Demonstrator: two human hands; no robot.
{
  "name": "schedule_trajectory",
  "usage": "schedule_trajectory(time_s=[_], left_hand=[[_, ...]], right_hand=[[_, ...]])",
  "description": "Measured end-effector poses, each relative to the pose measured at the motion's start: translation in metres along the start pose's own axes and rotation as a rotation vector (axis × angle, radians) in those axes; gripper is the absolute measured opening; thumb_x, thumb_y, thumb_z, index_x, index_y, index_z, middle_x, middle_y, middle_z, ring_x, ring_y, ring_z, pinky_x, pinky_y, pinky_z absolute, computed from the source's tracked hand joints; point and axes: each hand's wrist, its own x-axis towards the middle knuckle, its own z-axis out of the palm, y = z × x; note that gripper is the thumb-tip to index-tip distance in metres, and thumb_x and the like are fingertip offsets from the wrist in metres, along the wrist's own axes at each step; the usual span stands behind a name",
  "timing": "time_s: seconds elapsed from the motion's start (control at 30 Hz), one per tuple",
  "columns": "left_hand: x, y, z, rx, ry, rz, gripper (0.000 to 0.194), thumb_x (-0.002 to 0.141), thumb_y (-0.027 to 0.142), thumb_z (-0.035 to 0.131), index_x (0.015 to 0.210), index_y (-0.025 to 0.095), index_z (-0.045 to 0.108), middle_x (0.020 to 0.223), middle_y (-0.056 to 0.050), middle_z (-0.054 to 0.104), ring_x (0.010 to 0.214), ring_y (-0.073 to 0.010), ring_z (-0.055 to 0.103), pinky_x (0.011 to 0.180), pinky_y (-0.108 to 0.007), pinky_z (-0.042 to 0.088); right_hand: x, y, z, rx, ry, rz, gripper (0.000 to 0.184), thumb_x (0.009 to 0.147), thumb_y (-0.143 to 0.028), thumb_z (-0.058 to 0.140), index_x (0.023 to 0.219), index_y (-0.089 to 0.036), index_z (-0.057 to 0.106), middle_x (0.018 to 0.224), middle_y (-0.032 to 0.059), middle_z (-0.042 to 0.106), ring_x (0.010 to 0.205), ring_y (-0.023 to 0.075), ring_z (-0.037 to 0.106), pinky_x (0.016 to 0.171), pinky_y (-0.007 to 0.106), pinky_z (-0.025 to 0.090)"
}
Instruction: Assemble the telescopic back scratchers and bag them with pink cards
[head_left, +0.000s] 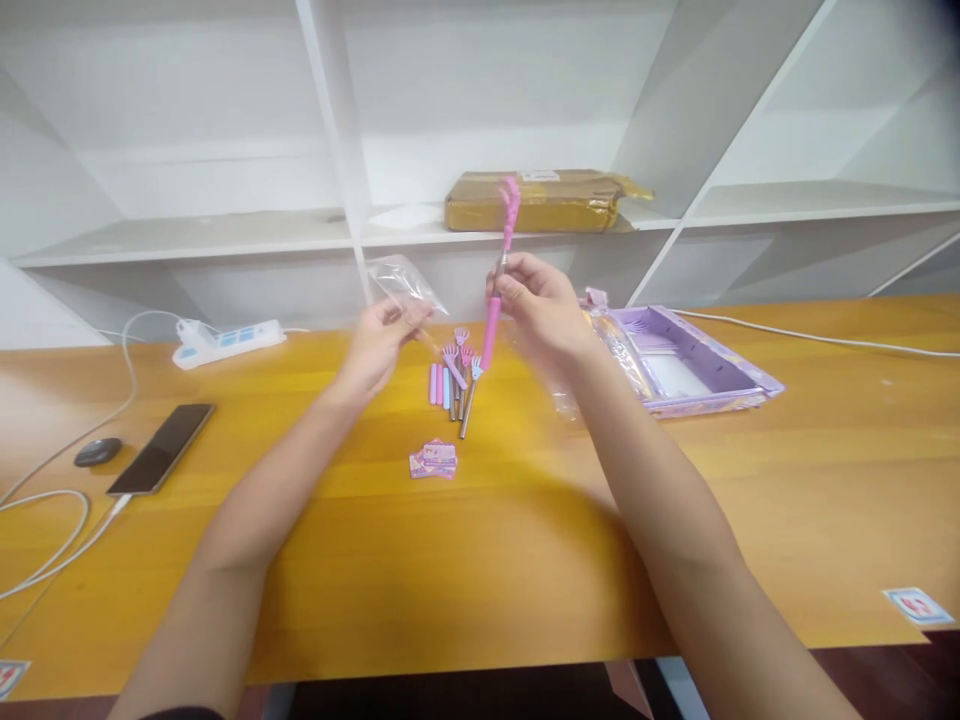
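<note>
My right hand (541, 305) is closed around a pink back scratcher (492, 330), held upright with its claw end at the top and its metal rod partly showing. A clear plastic bag (405, 280) is pinched in my left hand (381, 340). On the table between and below my hands lie several small back scratcher heads on metal rods (466, 405), in purple, pink and blue. Beside them several loose handle tubes (439, 384) lie in a row. Nearer to me is a small pile of pink and purple cards (433, 460).
A purple open box (720, 390) with clear wrappers stands at the right. A taped cardboard box (540, 205) sits on the shelf behind. On the left are a phone (161, 450), a mouse (97, 452), a power strip (229, 342) and white cables.
</note>
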Motion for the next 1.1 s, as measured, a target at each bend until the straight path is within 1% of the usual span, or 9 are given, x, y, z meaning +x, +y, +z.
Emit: schedule_trajectory(time_s=[0.07, 0.13, 0.23, 0.33, 0.43, 0.53, 0.67, 0.9, 1.1], left_hand=[[0.004, 0.006, -0.006, -0.041, 0.101, 0.038, 0.039, 0.071, 0.051, 0.101, 0.084, 0.021, 0.08, 0.084, -0.001, 0.074, 0.07, -0.0092, 0.059, 0.067, -0.023, 0.049], [0.008, 0.013, -0.011, -0.071, 0.173, 0.097, 0.036, 0.071, 0.048, 0.102, 0.082, 0.021, 0.079, 0.082, 0.0, 0.072, 0.066, -0.0078, 0.055, 0.063, -0.023, 0.047], [0.009, 0.024, -0.015, -0.089, 0.219, 0.165, 0.035, 0.072, 0.045, 0.102, 0.079, 0.021, 0.078, 0.083, 0.0, 0.072, 0.064, -0.0069, 0.054, 0.06, -0.022, 0.047], [0.008, 0.033, -0.016, -0.092, 0.233, 0.186, 0.036, 0.072, 0.043, 0.102, 0.078, 0.021, 0.076, 0.084, 0.0, 0.073, 0.063, -0.0065, 0.055, 0.058, -0.022, 0.047], [0.006, 0.035, -0.015, -0.096, 0.228, 0.197, 0.036, 0.072, 0.043, 0.102, 0.078, 0.021, 0.074, 0.085, 0.0, 0.073, 0.063, -0.0063, 0.056, 0.058, -0.021, 0.049], [0.004, 0.033, -0.012, -0.088, 0.208, 0.207, 0.034, 0.076, 0.043, 0.101, 0.079, 0.021, 0.075, 0.082, 0.001, 0.071, 0.065, -0.0073, 0.059, 0.06, -0.022, 0.052], [0.002, 0.031, -0.01, -0.075, 0.164, 0.216, 0.033, 0.079, 0.045, 0.099, 0.082, 0.021, 0.077, 0.08, 0.0, 0.071, 0.072, -0.0097, 0.065, 0.07, -0.024, 0.058], [0.001, 0.04, -0.01, -0.06, 0.226, 0.185, 0.029, 0.083, 0.039, 0.096, 0.086, 0.019, 0.076, 0.09, -0.003, 0.077, 0.074, -0.0098, 0.068, 0.071, -0.025, 0.058], [0.0, 0.035, -0.01, -0.022, 0.199, 0.186, 0.034, 0.079, 0.046, 0.099, 0.089, 0.021, 0.078, 0.088, -0.003, 0.077, 0.08, -0.0128, 0.072, 0.075, -0.026, 0.061]], right_hand=[[-0.007, -0.017, -0.003, -0.085, -0.108, -0.017, 0.042, 0.087, -0.059, 0.085, 0.102, -0.025, 0.065, 0.097, 0.0029, 0.069, 0.093, 0.0192, 0.066, 0.091, 0.037, 0.059], [-0.013, -0.032, -0.004, -0.181, -0.216, -0.022, 0.038, 0.089, -0.056, 0.084, 0.1, -0.024, 0.067, 0.096, 0.0036, 0.071, 0.091, 0.0201, 0.068, 0.089, 0.038, 0.058], [-0.02, -0.045, -0.001, -0.303, -0.346, 0.001, 0.03, 0.095, -0.05, 0.079, 0.102, -0.023, 0.07, 0.095, 0.0045, 0.075, 0.09, 0.0214, 0.071, 0.086, 0.038, 0.057], [-0.023, -0.047, 0.004, -0.392, -0.425, -0.01, 0.022, 0.099, -0.043, 0.074, 0.104, -0.021, 0.071, 0.095, 0.0046, 0.078, 0.089, 0.021, 0.072, 0.085, 0.036, 0.055], [-0.022, -0.044, 0.011, -0.481, -0.427, -0.055, 0.017, 0.101, -0.037, 0.071, 0.102, -0.02, 0.071, 0.096, 0.005, 0.078, 0.088, 0.0201, 0.072, 0.084, 0.035, 0.053], [-0.021, -0.04, 0.018, -0.502, -0.425, -0.083, 0.014, 0.101, -0.035, 0.071, 0.102, -0.02, 0.071, 0.096, 0.005, 0.078, 0.086, 0.0195, 0.071, 0.082, 0.034, 0.053], [-0.02, -0.034, 0.023, -0.507, -0.391, -0.148, 0.014, 0.102, -0.034, 0.07, 0.098, -0.021, 0.068, 0.096, 0.0047, 0.076, 0.085, 0.0186, 0.069, 0.081, 0.033, 0.051], [-0.019, -0.028, 0.021, -0.531, -0.359, -0.215, 0.016, 0.104, -0.037, 0.07, 0.102, -0.021, 0.069, 0.099, 0.0046, 0.074, 0.087, 0.0186, 0.067, 0.081, 0.033, 0.052], [-0.018, -0.024, 0.018, -0.562, -0.358, -0.277, 0.013, 0.104, -0.034, 0.071, 0.103, -0.021, 0.07, 0.1, 0.0046, 0.074, 0.089, 0.0194, 0.069, 0.082, 0.033, 0.053]])
